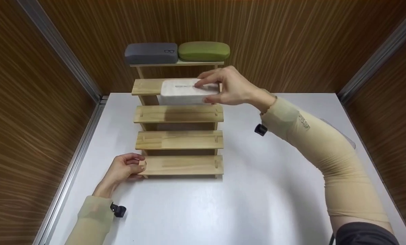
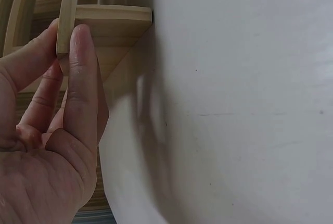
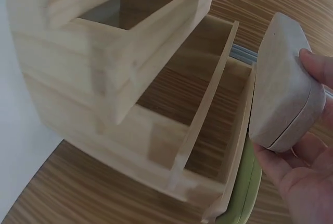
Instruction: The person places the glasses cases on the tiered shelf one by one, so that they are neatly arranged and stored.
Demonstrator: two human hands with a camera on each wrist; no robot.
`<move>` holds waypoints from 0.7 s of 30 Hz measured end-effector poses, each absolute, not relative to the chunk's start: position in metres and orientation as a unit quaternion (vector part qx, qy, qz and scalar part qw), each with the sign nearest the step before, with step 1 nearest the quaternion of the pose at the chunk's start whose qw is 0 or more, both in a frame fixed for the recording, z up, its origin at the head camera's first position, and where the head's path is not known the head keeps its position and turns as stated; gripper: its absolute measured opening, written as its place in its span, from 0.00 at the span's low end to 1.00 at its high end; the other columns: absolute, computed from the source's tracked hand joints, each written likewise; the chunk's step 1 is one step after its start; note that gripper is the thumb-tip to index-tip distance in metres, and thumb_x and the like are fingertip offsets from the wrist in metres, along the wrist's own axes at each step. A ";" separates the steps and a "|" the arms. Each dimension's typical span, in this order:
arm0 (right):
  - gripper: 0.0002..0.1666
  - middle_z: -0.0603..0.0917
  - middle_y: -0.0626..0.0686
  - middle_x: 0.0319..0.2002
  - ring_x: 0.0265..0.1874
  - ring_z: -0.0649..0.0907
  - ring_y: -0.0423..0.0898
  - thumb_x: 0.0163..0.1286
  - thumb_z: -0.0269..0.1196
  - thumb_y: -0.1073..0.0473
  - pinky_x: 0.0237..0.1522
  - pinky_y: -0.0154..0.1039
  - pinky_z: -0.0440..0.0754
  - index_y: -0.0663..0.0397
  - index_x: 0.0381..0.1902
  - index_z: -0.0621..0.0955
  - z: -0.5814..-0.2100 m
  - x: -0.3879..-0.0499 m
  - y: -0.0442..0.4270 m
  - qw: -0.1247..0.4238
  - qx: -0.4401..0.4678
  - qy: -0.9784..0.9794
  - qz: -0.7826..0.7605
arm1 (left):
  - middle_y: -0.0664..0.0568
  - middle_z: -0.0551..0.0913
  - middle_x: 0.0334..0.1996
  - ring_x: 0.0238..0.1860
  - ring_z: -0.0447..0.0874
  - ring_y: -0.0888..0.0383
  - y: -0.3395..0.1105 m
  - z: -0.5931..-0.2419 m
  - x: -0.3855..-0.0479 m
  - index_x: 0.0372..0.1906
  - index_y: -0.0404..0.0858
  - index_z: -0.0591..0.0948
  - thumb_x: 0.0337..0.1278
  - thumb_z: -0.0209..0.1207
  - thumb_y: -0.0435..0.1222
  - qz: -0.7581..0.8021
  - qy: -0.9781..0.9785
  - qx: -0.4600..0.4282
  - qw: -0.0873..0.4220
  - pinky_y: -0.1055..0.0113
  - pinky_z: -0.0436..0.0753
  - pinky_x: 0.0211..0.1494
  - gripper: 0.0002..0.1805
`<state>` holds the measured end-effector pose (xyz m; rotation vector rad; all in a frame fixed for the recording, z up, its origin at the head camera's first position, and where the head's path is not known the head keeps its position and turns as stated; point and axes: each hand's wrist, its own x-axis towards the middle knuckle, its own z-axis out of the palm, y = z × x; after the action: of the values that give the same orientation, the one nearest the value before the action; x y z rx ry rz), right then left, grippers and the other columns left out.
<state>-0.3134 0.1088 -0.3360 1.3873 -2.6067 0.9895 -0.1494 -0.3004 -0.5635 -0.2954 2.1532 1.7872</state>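
Note:
My right hand (image 1: 233, 86) grips the right end of a white glasses case (image 1: 179, 91), with dark lettering on its lid, in front of the second tier from the top of a wooden stepped rack (image 1: 179, 139). In the right wrist view, fingers and thumb span the case (image 3: 283, 81), and its seam shows it closed. Whether the case touches the board cannot be told. At the lower left, my left hand (image 1: 121, 170) pinches the end of the lowest board (image 2: 66, 21) between thumb and fingers. A grey glasses case (image 1: 150, 53) and a green glasses case (image 1: 204, 51) lie side by side on the top tier.
The rack stands on a white table (image 1: 189, 211), toward its left side. Brown wood-grain panels (image 1: 291, 44) enclose the back and sides, with metal rails at the corners. A flat clear object (image 1: 349, 139) is partly hidden behind the right forearm.

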 end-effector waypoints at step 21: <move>0.26 0.93 0.56 0.62 0.62 0.91 0.54 0.65 0.78 0.58 0.69 0.48 0.89 0.53 0.61 0.93 -0.340 -0.349 -0.003 -0.008 0.455 -0.848 0.271 | 0.55 0.85 0.37 0.36 0.91 0.62 -0.302 -0.566 -0.148 0.64 0.24 0.83 0.65 0.73 0.25 0.629 0.752 -0.102 0.166 0.66 0.99 0.40 0.24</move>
<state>-0.3492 -0.0032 -0.3399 1.4379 -2.6768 0.8572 -0.1479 -0.3019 -0.5663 -0.2911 2.1432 1.7922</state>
